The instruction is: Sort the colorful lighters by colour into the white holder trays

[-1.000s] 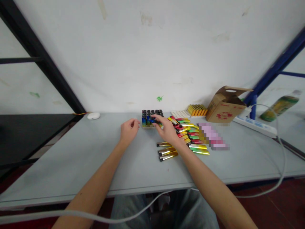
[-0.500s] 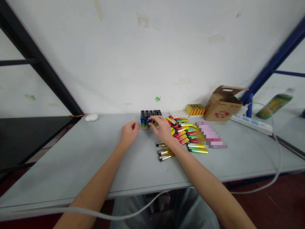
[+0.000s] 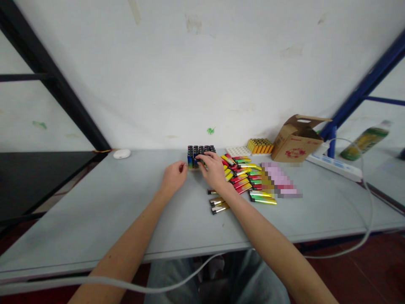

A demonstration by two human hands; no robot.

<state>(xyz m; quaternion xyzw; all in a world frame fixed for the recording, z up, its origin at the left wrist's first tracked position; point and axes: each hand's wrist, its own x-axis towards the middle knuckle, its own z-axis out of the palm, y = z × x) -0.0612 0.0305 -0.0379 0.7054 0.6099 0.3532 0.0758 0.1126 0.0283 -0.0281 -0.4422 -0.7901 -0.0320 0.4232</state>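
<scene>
Several dark blue lighters with black tops (image 3: 190, 157) stand upright in rows in a pale tray against the wall. My right hand (image 3: 212, 169) reaches over the front of these rows, its thumb and fingers around a blue lighter. My left hand (image 3: 176, 174) is curled just left of the tray, fingertips pressed together near its front corner; what they hold, if anything, is too small to make out. Loose red, yellow and green lighters (image 3: 242, 177) lie in a pile to the right, some partly behind my right wrist.
A white perforated tray (image 3: 238, 151), a block of upright yellow lighters (image 3: 260, 146) and an open cardboard box (image 3: 292, 145) stand along the wall. Further right lie a power strip (image 3: 335, 166) and a cable. A white case (image 3: 122, 154) sits at the left.
My left hand has shifted slightly right and stays curled. My right hand remains over the blue lighters, almost unmoved. The view has tilted slightly.
</scene>
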